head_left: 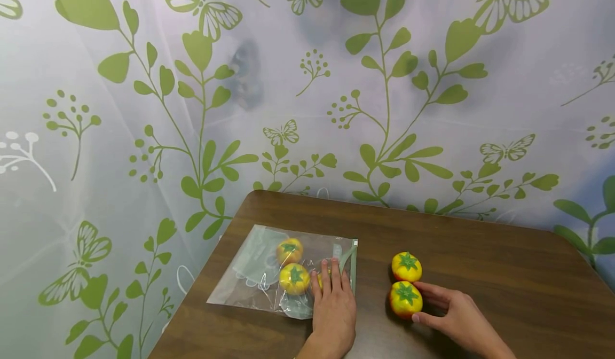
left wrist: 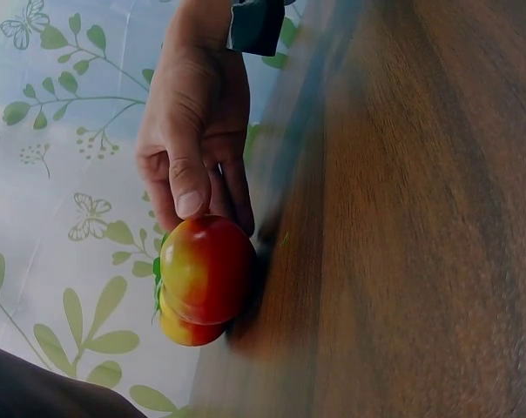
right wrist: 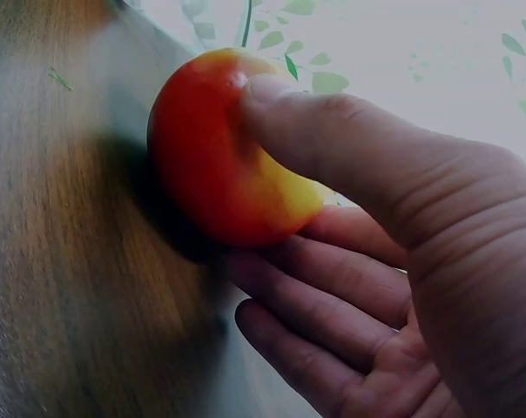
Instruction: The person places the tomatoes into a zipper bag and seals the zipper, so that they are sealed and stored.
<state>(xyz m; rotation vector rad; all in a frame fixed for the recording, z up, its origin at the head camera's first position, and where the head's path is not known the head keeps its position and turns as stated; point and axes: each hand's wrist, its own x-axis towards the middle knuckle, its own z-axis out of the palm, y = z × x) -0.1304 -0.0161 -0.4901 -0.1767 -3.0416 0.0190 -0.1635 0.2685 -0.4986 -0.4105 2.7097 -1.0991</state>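
Note:
My right hand (head_left: 458, 316) pinches the nearer toy tomato (head_left: 405, 301), yellow and red with a green star-shaped top, between thumb and fingers. In the right wrist view the thumb presses the red side of this toy tomato (right wrist: 219, 165) while the fingers sit under and behind it. A second toy tomato (head_left: 407, 266) lies just beyond it on the table. My left hand (head_left: 334, 311) rests with straight fingers on a clear zip bag (head_left: 247, 289). Inside the bag are two visible toy tomatoes (head_left: 294, 278), and part of another shows beside the left fingers.
The brown wooden table (head_left: 504, 263) has a rounded far left corner. Along the bag's right side runs a zip strip (head_left: 354, 268) with a white slider. A curtain (head_left: 298, 92) printed with green leaves and butterflies hangs behind the table and to its left.

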